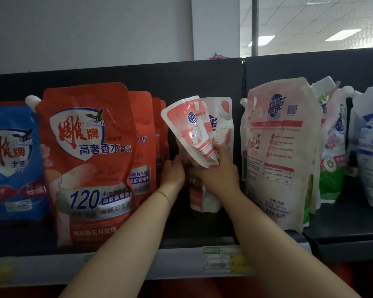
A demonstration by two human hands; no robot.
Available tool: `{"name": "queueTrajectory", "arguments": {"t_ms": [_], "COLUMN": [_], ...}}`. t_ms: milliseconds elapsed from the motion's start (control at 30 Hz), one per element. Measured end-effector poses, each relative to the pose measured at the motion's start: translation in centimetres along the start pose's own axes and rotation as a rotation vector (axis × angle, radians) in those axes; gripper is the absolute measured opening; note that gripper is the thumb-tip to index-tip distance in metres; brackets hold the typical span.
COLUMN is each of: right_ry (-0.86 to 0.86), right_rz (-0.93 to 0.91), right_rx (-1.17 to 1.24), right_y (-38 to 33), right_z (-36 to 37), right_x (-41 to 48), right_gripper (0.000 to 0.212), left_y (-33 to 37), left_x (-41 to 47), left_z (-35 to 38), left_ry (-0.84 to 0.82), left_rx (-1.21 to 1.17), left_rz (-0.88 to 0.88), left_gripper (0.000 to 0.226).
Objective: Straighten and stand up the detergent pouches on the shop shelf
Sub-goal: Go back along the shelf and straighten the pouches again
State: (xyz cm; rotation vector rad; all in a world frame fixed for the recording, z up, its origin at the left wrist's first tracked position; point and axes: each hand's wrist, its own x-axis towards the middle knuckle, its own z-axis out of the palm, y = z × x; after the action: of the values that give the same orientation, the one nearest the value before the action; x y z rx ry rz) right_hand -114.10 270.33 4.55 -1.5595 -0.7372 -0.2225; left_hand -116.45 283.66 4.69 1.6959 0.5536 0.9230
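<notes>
Right hand (219, 168) pinches slumped pink-and-white plastic detergent pouch (194, 130) to lift it upright; left hand (172, 172) steadies its side, grip unclear.

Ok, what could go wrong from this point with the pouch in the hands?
1. The small pouch is folded over at its middle, where the right hand grips it and the left hand holds its side; once released, it may flop over.
2. The left forearm passes close to the big red pouch standing near the shelf edge; a nudge could tip it forward.
</notes>
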Motion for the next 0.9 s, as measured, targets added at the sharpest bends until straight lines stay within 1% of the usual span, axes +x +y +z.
{"name": "queueTrajectory", "arguments": {"t_ms": [67, 133, 167, 200, 233, 267, 300, 333, 400, 467, 533, 633, 700, 733, 800, 900], "right_ry": [-0.019, -0.054, -0.07, -0.092, -0.121, -0.158, -0.198, -0.226, -0.235, -0.197, -0.124, 0.063, 0.182, 0.214, 0.246, 0.26], "right_rz": [0.055, 0.097, 0.109, 0.127, 0.155, 0.189, 0.222, 0.253, 0.272, 0.253, 0.234, 0.21, 0.12, 0.076, 0.039, 0.044], "right_rx": [0.09, 0.188, 0.211, 0.22, 0.234, 0.249, 0.273, 0.289, 0.298, 0.29, 0.272, 0.214, 0.104, 0.059, -0.019, -0.058], "right_y": [0.0, -0.2, -0.3, -0.5, -0.7, -0.8, -1.0, -1.1, -1.3, -1.4, -1.0, -0.1, 0.4, 0.5, 0.5, 0.4], "right_z": [-0.3, -0.7, -0.9, -1.1, -1.3, -1.4, -1.4, -1.5, -1.7, -1.9, -1.8, -1.6, -1.4, -1.4, -1.2, -1.0], "right_x": [0.1, 0.3, 0.4, 0.5, 0.6, 0.7, 0.7, 0.7, 0.6, 0.4, 0.6, 1.0, 1.2, 1.1, 0.9, 0.6], "right_gripper": [0.074, 0.07, 0.068, 0.065, 0.061, 0.056, 0.053, 0.049, 0.04, 0.036, 0.034, 0.029, 0.023, 0.026, 0.036, 0.045], "left_y": [-1.4, -8.7, -11.1, -11.2, -9.2, -6.1, -2.3, -0.5, 0.2, 0.4, 0.2, 0.1, 0.0, -0.2, -0.3, -2.3], "left_x": [1.8, 9.6, 11.7, 11.9, 10.1, 7.1, 2.7, 0.7, -0.2, -0.3, -0.1, -0.2, -0.3, -0.1, 0.0, 2.3], "left_z": [0.4, 2.3, 3.2, 3.2, 2.4, 1.4, 0.5, 0.0, 0.2, 0.0, 0.1, 0.0, -0.2, -0.2, -0.2, 0.4], "left_ry": [-0.035, 0.057, 0.104, 0.134, 0.132, 0.092, 0.023, -0.038, -0.098, -0.094, -0.064, 0.009, 0.04, 0.034, -0.027, -0.063], "left_rx": [-0.088, -0.15, -0.193, -0.255, -0.321, -0.387, -0.419, -0.462, -0.497, -0.502, -0.524, -0.487, -0.454, -0.429, -0.389, -0.341], "left_rz": [-0.055, -0.107, -0.146, -0.199, -0.248, -0.263, -0.26, -0.232, -0.235, -0.237, -0.266, -0.274, -0.263, -0.247, -0.21, -0.186], "left_gripper": [0.073, 0.092, 0.095, 0.094, 0.086, 0.071, 0.052, 0.042, 0.037, 0.035, 0.035, 0.034, 0.031, 0.029, 0.028, 0.055]}}
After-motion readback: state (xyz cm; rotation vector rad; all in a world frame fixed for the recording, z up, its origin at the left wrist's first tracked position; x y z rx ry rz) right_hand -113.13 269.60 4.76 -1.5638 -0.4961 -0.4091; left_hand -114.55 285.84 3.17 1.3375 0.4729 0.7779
